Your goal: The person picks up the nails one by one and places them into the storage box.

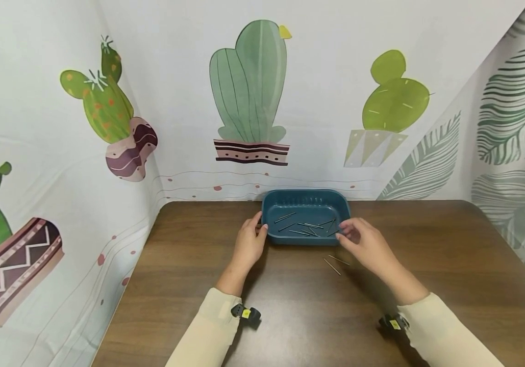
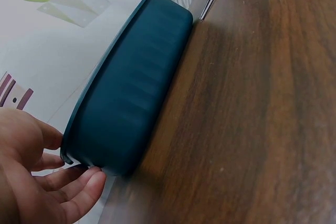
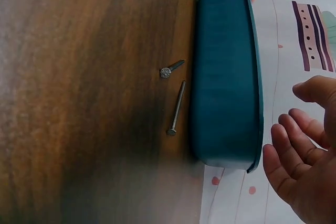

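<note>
A dark teal plastic tray (image 1: pixel 305 240) stands on the table against the wall, with several thin metal nails (image 1: pixel 310 225) scattered over its floor. My left hand (image 1: pixel 249 242) is at the tray's left end, its fingertips touching the end wall just under the rim in the left wrist view. Over at the right end, my right hand (image 1: pixel 367 243) has loosely bent fingers with nothing between them. The right wrist view shows a gap between those fingers and the rim. Two nails (image 3: pixel 178 109) lie on the table in front of the tray's long side, nearer its right end.
The brown wooden table (image 1: pixel 290 306) has rounded far corners. A white cloth (image 1: pixel 179 102) printed with cacti and leaves hangs directly behind the tray and around the sides. Each sleeve cuff has a small black wrist camera (image 1: pixel 249 314) strapped beside it.
</note>
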Available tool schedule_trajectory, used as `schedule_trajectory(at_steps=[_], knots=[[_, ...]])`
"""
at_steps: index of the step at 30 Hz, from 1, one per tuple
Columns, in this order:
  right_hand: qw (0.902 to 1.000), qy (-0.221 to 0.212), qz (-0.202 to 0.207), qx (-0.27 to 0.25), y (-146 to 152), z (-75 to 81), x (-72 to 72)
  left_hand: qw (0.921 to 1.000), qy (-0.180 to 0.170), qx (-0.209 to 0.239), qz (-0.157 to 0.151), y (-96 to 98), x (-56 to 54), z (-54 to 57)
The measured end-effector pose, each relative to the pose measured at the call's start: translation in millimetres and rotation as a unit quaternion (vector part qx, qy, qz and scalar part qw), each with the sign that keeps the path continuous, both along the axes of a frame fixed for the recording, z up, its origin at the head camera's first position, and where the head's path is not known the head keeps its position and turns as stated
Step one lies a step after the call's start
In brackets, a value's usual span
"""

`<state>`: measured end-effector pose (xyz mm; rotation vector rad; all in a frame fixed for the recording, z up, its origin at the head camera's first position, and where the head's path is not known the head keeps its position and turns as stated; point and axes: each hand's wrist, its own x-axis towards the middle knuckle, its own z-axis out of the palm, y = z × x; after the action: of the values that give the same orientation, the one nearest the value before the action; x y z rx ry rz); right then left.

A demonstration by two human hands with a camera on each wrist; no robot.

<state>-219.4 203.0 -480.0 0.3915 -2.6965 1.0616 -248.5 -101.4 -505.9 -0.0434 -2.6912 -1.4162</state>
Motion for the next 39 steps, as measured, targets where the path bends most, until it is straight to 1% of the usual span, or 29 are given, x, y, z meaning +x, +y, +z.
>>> schedule_trajectory(at_steps=[6,20,24,33,39], knots=[[0.9998,-0.014,0.011,0.009,2.2,-4.7,4.3,1.0000,0.004,-0.001,-0.001,-0.6,0.1,0.0],[0.9983,-0.021,0.036,0.039,8.8,-16.7,11.1,1.0000,0.002,-0.006,-0.002,-0.1,-0.3,-0.5],[0.9972,-0.036,0.042,0.049,11.9,-20.2,11.2,1.0000,0.001,-0.006,-0.001,0.2,-0.9,-1.2],[0.9932,-0.064,0.054,0.081,14.4,-20.7,12.1,1.0000,0.002,-0.008,0.000,0.0,-1.0,-0.1],[0.9872,-0.108,0.055,0.104,15.7,-23.6,12.1,1.0000,0.001,-0.008,-0.001,0.7,-0.9,0.3]])
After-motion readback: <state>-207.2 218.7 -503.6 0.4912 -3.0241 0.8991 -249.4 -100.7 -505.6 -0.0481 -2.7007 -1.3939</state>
